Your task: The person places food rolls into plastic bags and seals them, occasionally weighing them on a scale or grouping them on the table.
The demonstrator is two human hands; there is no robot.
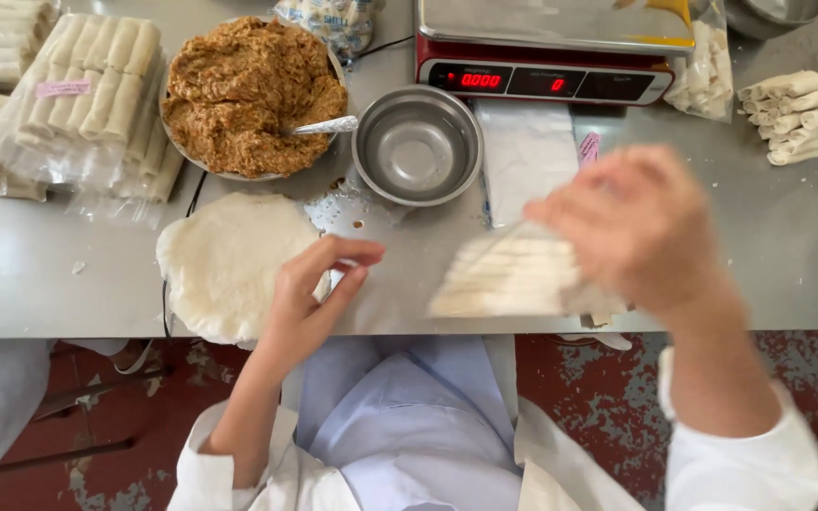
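Observation:
My right hand [638, 222] is blurred and grips a clear bag of pale rolled wrappers [513, 276] just above the steel table's [40, 265] near edge. My left hand [312, 293] rests by the edge of a round stack of thin white wrappers [224, 260], fingers apart and holding nothing. A big bowl of brown minced filling [248, 95] with a spoon [324, 125] stuck in it stands behind the wrappers. Beside it sits an empty steel bowl [417, 145].
A red digital scale [551, 52] stands at the back. Bagged rolls [97, 95] are piled at the left. Loose rolls [799, 114] lie at the right, with a bag of more rolls [707, 71] next to the scale. White sheets [525, 156] lie before the scale.

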